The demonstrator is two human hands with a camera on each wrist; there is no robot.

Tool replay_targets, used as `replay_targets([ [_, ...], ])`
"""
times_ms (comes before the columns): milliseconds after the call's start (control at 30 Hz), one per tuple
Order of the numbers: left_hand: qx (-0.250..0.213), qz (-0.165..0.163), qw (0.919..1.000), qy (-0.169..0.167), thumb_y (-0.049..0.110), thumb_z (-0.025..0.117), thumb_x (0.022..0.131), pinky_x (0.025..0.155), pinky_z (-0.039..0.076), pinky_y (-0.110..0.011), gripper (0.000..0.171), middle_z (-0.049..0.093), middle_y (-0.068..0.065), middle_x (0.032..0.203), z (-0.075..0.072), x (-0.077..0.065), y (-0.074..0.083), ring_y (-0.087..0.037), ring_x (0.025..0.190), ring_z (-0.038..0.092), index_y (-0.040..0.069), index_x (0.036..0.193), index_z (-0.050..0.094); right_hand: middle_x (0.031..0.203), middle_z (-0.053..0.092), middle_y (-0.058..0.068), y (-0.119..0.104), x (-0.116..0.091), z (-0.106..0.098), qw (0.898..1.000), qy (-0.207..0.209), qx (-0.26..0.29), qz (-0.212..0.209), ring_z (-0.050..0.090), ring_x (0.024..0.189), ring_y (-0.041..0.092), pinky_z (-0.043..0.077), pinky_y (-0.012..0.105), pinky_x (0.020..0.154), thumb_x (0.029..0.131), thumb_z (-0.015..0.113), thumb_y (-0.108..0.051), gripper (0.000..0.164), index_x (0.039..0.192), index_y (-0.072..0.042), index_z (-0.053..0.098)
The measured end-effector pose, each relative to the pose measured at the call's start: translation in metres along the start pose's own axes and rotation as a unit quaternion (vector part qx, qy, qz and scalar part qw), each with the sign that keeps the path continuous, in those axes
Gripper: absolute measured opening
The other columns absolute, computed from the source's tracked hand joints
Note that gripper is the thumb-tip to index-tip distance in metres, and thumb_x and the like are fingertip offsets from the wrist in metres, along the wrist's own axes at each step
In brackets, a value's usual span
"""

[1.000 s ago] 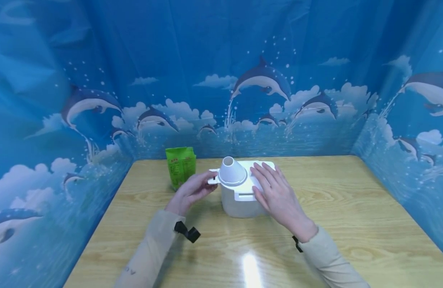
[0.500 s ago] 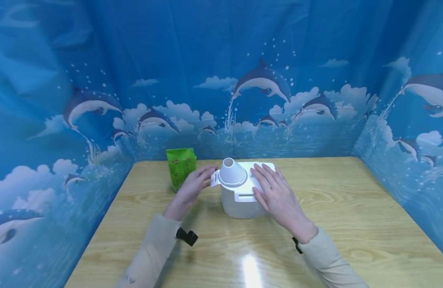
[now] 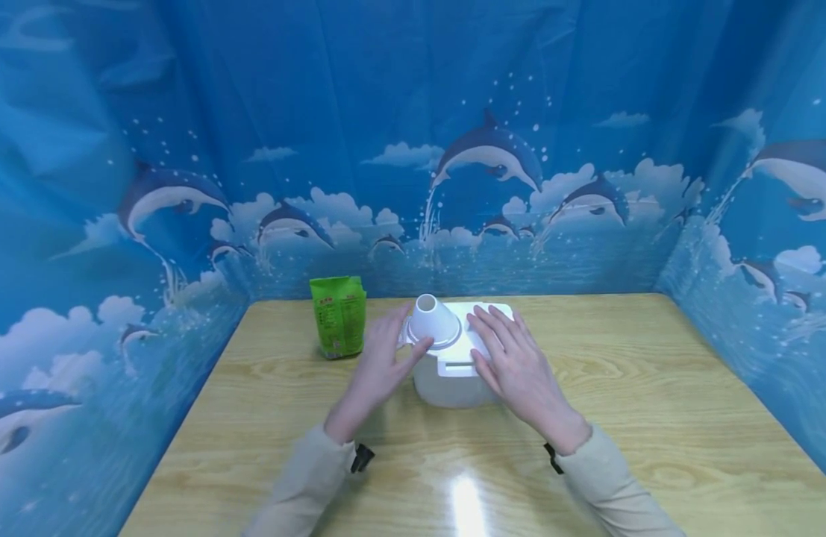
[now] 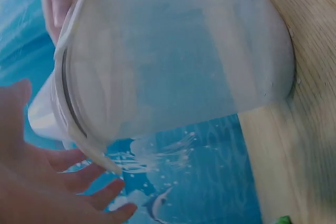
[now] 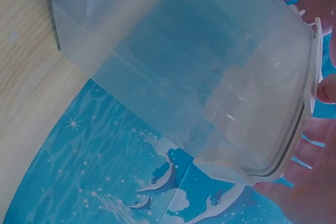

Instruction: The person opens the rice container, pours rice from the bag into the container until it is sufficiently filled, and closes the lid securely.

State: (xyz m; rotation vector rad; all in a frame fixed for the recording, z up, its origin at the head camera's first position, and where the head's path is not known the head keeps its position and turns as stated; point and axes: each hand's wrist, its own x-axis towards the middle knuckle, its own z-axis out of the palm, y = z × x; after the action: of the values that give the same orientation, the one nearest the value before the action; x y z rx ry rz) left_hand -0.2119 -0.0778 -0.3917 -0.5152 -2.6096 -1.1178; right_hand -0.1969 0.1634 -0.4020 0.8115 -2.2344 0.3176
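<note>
In the head view, a translucent plastic storage container (image 3: 449, 388) with a white lid (image 3: 461, 347) stands on the table. A white cone-shaped spout (image 3: 431, 321) rises from the lid's left part. My left hand (image 3: 379, 356) is at the left of this cone, thumb and fingers spread around it; whether it touches the cone I cannot tell. In the left wrist view its fingers (image 4: 84, 177) are extended beside the lid's edge. My right hand (image 3: 513, 365) rests on the lid's right part with fingers stretched out. The container looks see-through, with no contents visible.
A green printed bag (image 3: 340, 317) stands upright at the back left of the wooden table (image 3: 654, 418). Blue dolphin-patterned curtains (image 3: 359, 186) enclose the back and both sides. Black straps circle both wrists.
My left hand has left the small tab at the lid's left edge and moved right, its thumb swinging to the front of the cone. The tab has tilted down. My right hand stays put.
</note>
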Motion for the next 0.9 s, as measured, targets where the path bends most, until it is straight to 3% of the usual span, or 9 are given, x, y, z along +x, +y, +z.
replay_targets([
  [133, 0.094, 0.018, 0.9954, 0.005, 0.056, 0.063, 0.095, 0.118, 0.024, -0.065, 0.088, 0.039, -0.021, 0.158, 0.009, -0.003, 0.006, -0.043, 0.146, 0.032, 0.001, 0.156, 0.032, 0.144, 0.055, 0.019, 0.0, 0.0, 0.0, 1.0, -0.002, -0.001, 0.001, 0.049, 0.135, 0.039, 0.031, 0.061, 0.117, 0.108, 0.038, -0.035, 0.051, 0.142, -0.001, 0.054],
  [267, 0.137, 0.005, 0.9905, 0.011, 0.061, 0.062, 0.093, 0.119, 0.021, -0.065, 0.094, 0.037, -0.021, 0.158, 0.015, -0.006, 0.008, -0.043, 0.147, 0.03, 0.002, 0.158, 0.028, 0.145, 0.055, 0.019, 0.0, 0.0, 0.0, 1.0, -0.005, -0.002, 0.001, 0.048, 0.136, 0.039, 0.03, 0.06, 0.118, 0.108, 0.039, -0.034, 0.051, 0.143, -0.002, 0.053],
  [500, 0.167, 0.002, 0.9858, 0.02, 0.067, 0.054, 0.094, 0.12, 0.014, -0.066, 0.093, 0.036, -0.019, 0.159, 0.018, -0.01, 0.008, -0.041, 0.15, 0.025, 0.004, 0.158, 0.028, 0.145, 0.054, 0.02, 0.0, -0.001, 0.0, 1.0, -0.002, -0.001, 0.001, 0.048, 0.136, 0.04, 0.031, 0.062, 0.117, 0.108, 0.038, -0.035, 0.051, 0.143, -0.001, 0.053],
  [733, 0.173, 0.007, 0.9844, 0.031, 0.065, 0.056, 0.094, 0.12, 0.014, -0.066, 0.09, 0.04, -0.02, 0.157, 0.02, -0.011, 0.007, -0.04, 0.15, 0.027, 0.003, 0.156, 0.033, 0.145, 0.054, 0.019, 0.004, 0.002, -0.003, 1.0, -0.017, 0.007, -0.006, 0.049, 0.136, 0.039, 0.03, 0.058, 0.119, 0.108, 0.04, -0.04, 0.053, 0.143, -0.002, 0.053],
  [900, 0.172, 0.012, 0.9844, 0.035, 0.065, 0.057, 0.094, 0.12, 0.015, -0.067, 0.089, 0.041, -0.019, 0.156, 0.021, -0.01, 0.005, -0.04, 0.149, 0.028, 0.004, 0.155, 0.035, 0.144, 0.056, 0.017, 0.009, 0.006, -0.011, 0.999, -0.035, 0.021, -0.012, 0.052, 0.132, 0.037, 0.036, 0.058, 0.115, 0.103, 0.055, -0.037, 0.051, 0.141, -0.003, 0.057],
])
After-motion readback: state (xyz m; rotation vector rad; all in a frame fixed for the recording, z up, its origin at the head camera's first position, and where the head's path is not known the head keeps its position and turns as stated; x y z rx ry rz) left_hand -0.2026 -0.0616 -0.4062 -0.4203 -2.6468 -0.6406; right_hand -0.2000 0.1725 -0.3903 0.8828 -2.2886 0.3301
